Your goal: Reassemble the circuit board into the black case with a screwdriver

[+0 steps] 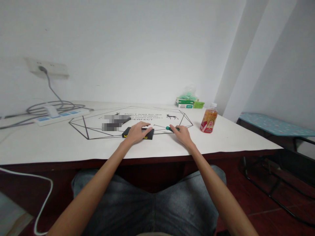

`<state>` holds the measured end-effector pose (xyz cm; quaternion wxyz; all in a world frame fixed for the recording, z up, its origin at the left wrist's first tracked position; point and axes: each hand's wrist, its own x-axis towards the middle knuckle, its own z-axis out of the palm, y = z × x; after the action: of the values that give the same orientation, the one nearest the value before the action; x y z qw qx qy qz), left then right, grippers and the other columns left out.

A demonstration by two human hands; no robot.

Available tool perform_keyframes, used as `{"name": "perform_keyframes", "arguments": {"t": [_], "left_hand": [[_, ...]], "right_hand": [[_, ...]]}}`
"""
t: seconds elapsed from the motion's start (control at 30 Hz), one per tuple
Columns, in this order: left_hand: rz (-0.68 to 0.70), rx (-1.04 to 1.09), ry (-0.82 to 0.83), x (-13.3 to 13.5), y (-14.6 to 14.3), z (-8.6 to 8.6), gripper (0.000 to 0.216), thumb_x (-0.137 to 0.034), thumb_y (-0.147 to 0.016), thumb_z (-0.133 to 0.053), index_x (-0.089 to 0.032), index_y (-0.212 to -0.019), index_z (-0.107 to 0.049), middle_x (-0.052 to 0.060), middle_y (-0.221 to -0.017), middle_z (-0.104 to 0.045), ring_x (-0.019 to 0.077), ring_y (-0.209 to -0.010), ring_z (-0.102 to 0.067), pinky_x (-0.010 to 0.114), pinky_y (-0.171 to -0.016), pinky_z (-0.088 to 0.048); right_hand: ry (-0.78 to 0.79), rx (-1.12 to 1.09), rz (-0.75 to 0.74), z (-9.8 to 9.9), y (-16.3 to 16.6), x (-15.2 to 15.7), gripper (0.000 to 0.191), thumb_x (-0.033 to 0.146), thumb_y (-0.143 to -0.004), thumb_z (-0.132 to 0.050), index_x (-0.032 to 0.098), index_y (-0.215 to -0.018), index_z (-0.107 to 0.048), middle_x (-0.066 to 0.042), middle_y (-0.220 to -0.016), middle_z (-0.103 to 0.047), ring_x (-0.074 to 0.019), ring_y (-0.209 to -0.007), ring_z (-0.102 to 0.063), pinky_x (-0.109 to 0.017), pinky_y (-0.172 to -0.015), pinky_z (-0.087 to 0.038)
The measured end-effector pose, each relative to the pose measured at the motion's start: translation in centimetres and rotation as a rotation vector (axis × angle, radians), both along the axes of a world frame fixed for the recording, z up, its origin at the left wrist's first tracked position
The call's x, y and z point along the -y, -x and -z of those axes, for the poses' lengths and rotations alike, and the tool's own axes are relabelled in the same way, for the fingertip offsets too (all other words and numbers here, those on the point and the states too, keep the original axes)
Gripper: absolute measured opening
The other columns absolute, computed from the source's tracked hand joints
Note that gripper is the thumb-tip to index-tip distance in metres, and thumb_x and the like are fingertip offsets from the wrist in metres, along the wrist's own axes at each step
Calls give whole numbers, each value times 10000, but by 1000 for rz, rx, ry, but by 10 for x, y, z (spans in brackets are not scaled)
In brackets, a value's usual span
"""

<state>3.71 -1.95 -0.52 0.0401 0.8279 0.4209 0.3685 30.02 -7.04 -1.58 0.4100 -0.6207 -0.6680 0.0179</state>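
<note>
A flat black router (149, 134) with yellow ports along its near side lies on the white table. My left hand (136, 131) rests over it, fingers across the top and thumb toward its right end, holding it against the tabletop. To the right, my right hand (182, 134) is closed around a screwdriver with a green handle (168, 128). Its thin shaft seems to point left toward the router, though it blends with the printed lines. Part of the handle is hidden in my fingers. The screwdriver looks apart from the router.
A drink bottle (209, 118) stands right of my right hand. Green-and-white boxes (185, 103) sit at the back, with a plastic bag. At left lie a power strip (61, 117) and coiled cables (49, 106). A dark, partly pixelated object (126, 121) lies behind the router.
</note>
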Motion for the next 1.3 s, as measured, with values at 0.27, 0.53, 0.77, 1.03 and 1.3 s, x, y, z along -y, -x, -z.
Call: {"name": "perform_keyframes", "arguments": {"t": [0.27, 0.53, 0.77, 1.03, 1.3], "left_hand": [[54, 141, -86, -4, -1, 2, 202, -360, -839, -651, -207, -918, -757, 74, -965, -763, 255, -938, -700, 394, -898, -524], [46, 108, -30, 1, -1, -2, 234, -379, -854, -617, -219, -846, -788, 81, -950, -754, 256, -920, -691, 405, -901, -524], [45, 293, 124, -5, 1, -5, 365, -526, -829, -621, -205, -854, -794, 100, -989, -794, 289, -957, -706, 426, -902, -522], [163, 331, 275, -6, 2, -11, 366, -527, -816, -581, -201, -773, -743, 75, -903, -788, 286, -946, -694, 422, -938, -489], [228, 325, 336, -6, 3, -15, 350, -490, -840, -455, -220, -691, -620, 84, -901, -747, 273, -948, -660, 448, -981, -472]], "right_hand": [[-27, -145, -218, -2, 4, 9, 580, 661, -898, -455, 174, -602, -566, 29, -539, -380, -131, -573, -373, -285, -583, -257], [-28, -178, -239, -6, 6, 14, 595, 698, -881, -460, 187, -586, -532, 24, -543, -367, -139, -578, -384, -281, -591, -259], [-58, -257, -219, -6, 7, 16, 683, 832, -832, -416, 205, -576, -509, 18, -519, -348, -148, -531, -413, -274, -560, -253], [-41, -322, -245, -5, 7, 16, 686, 853, -813, -444, 212, -578, -502, 18, -473, -380, -161, -491, -484, -265, -520, -273], [-24, -342, -266, -7, 7, 18, 689, 853, -816, -443, 209, -581, -515, 11, -461, -404, -150, -465, -473, -258, -497, -302]]}}
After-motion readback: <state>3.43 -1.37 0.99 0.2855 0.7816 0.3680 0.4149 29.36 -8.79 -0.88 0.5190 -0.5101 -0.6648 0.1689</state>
